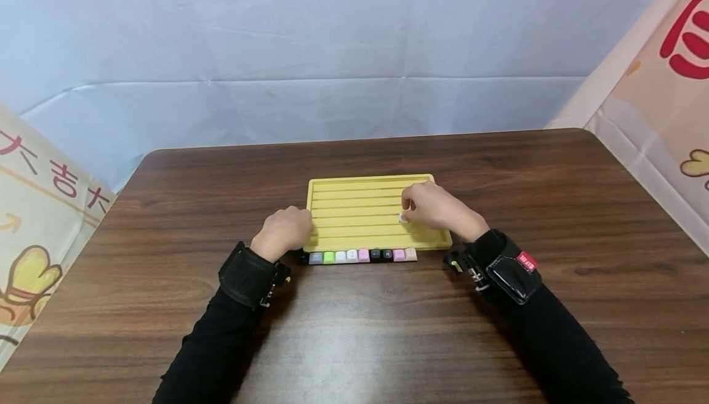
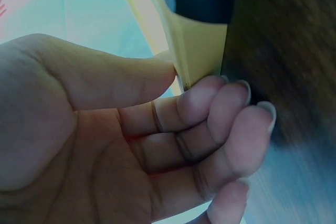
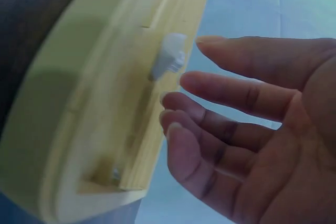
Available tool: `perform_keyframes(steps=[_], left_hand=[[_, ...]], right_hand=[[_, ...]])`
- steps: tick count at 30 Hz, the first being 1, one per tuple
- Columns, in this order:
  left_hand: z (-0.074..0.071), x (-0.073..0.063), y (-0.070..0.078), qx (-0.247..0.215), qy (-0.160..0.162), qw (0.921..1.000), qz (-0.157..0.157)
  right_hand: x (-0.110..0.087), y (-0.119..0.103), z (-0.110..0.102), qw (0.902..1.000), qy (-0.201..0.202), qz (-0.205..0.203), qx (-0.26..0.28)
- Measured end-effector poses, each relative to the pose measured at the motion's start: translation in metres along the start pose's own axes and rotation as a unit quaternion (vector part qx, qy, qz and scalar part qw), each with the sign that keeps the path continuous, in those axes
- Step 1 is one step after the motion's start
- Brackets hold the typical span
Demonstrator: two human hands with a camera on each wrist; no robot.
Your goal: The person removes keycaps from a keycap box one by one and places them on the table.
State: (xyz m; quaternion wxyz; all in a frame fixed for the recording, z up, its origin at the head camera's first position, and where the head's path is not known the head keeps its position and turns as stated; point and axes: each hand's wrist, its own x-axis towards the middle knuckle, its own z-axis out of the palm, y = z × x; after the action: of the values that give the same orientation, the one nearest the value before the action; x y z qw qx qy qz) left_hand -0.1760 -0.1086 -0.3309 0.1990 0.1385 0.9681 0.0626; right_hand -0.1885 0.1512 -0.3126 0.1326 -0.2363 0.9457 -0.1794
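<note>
A: Where is the grooved yellow rectangular tray (image 1: 354,207)?

B: Mid-table on the dark brown wooden table (image 1: 498,170), at twelve o'clock from the person. A row of small keycaps in grey, green, white, pink and black (image 1: 362,255) lies along its six o'clock edge, just beside it.

A: And the left hand (image 1: 284,231)?

B: At the tray's nine o'clock edge. The left wrist view shows its fingers (image 2: 210,129) curled, thumb and fingertips closing on the tray's corner.

A: The right one?

B: The right hand (image 1: 434,207) rests over the tray's three o'clock part. In the right wrist view its fingers (image 3: 226,93) are spread and relaxed, gripping nothing; a small white plastic keycap (image 3: 169,59) sits in a groove just beside the fingertips
</note>
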Motion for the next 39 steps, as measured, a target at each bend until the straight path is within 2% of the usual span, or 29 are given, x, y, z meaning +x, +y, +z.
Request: perform_keyframes(steps=[32,39], left_hand=[[-0.0001,0.0009,0.0005,0.010,-0.002,0.9999,-0.007],[-0.0002,0.0001,0.0016,0.012,-0.005,0.9999,-0.006]], right_hand=[[0.0031,0.0013,0.0096,0.9999,-0.004,0.008,0.006],[0.0025,0.0017,0.0100,1.0000,-0.001,-0.004,0.005]])
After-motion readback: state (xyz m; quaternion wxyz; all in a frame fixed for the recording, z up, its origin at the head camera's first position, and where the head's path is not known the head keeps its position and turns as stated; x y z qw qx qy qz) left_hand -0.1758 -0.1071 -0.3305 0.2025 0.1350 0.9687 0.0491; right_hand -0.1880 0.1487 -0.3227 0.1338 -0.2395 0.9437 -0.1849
